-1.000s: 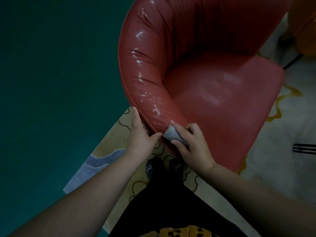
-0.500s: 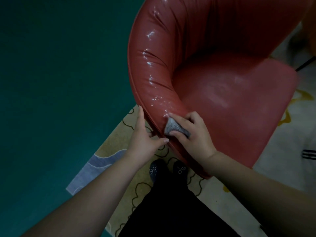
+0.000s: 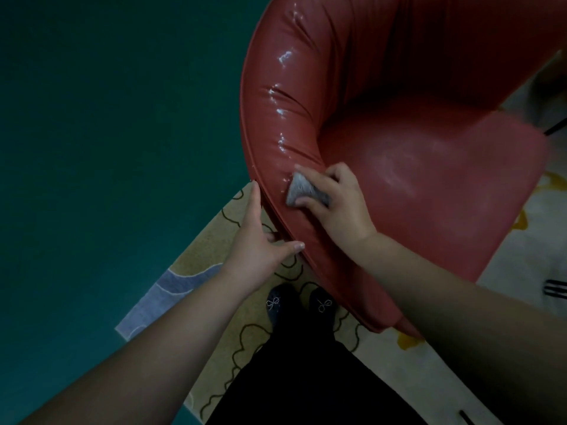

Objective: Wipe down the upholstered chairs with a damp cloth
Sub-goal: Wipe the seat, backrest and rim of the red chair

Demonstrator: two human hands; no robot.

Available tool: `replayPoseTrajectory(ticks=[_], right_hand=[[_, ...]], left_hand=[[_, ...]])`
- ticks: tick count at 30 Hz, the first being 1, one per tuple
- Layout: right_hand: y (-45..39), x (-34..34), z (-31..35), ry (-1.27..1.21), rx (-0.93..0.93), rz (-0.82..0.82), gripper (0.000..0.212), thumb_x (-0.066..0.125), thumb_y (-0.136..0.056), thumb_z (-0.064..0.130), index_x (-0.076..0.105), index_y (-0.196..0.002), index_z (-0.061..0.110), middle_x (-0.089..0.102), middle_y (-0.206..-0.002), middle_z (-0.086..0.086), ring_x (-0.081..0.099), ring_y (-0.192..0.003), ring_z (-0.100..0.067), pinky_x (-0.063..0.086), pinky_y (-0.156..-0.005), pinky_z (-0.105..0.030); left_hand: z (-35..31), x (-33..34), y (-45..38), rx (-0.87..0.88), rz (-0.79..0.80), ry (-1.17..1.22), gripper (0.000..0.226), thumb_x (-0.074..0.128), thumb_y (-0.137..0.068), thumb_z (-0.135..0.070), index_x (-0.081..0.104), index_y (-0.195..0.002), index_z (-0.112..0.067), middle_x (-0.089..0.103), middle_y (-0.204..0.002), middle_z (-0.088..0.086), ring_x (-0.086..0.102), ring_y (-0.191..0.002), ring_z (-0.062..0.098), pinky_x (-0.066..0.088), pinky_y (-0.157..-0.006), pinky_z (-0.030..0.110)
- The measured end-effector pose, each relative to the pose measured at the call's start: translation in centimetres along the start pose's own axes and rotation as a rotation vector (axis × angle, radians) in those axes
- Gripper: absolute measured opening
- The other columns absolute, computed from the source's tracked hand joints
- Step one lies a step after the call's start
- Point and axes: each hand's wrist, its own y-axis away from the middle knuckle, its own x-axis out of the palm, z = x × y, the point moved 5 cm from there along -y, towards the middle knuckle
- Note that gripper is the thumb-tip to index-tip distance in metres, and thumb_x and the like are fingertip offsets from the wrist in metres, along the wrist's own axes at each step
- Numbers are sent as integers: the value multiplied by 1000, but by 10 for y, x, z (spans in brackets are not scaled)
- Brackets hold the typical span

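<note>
A red upholstered tub chair (image 3: 414, 167) fills the upper right, its curved armrest shiny with wet streaks. My right hand (image 3: 340, 204) grips a small grey cloth (image 3: 299, 188) and presses it on the near end of the armrest. My left hand (image 3: 257, 240) rests against the outer rim of the same armrest, its index finger straight along the edge and its thumb touching the rim below.
A patterned beige rug (image 3: 214, 250) lies under the chair and my feet in dark shoes (image 3: 299, 305). Dark green floor (image 3: 107, 148) spreads to the left. Black chair legs (image 3: 555, 291) show at the right edge.
My right hand has slid the cloth further up the armrest, away from me. My left hand stays at the outer rim. The view has shifted a little.
</note>
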Motion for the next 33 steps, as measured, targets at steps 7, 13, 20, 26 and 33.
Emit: replayPoseTrajectory(ticks=[7, 13, 20, 26, 33], right_hand=[[39, -13, -3, -70, -23, 65, 60, 74, -80, 31, 50, -134, 38, 39, -97, 3, 43, -92, -11, 36, -89, -13], [-24, 10, 2, -24, -61, -29, 53, 75, -77, 26, 60, -128, 29, 40, -94, -3, 45, -90, -19, 41, -87, -26], [0, -1, 1, -86, -120, 49, 57, 74, -79, 23, 53, -131, 36, 41, -95, -2, 45, -90, -15, 39, -88, -18], [-35, 15, 15, 6, -225, 71, 43, 64, -81, 36, 64, -124, 29, 40, -94, -1, 44, -89, -18, 39, -85, -25], [-25, 8, 18, 19, -279, 64, 43, 61, -83, 35, 62, -126, 28, 40, -95, -1, 43, -91, -19, 36, -87, -22]], left_hand=[[-2, -7, -16, -6, 22, -2, 128, 86, -65, -16, -6, -146, -53, 22, -154, -23, 55, -122, 15, 47, -101, 43], [1, -7, -23, -11, -42, -88, 133, 86, -50, -43, -11, -139, -60, 25, -155, -18, 44, -132, 17, 40, -107, 43], [-1, -8, -22, 6, -66, -63, 129, 86, -55, -36, -5, -143, -55, 29, -149, -25, 48, -129, 13, 41, -107, 41], [3, -9, -22, 7, -87, -8, 126, 86, -49, -41, 3, -142, -58, 34, -147, -26, 53, -124, 16, 47, -100, 45], [2, -12, -23, 11, -100, -13, 122, 86, -61, -24, 4, -146, -51, 37, -132, -41, 56, -120, 11, 49, -99, 39]])
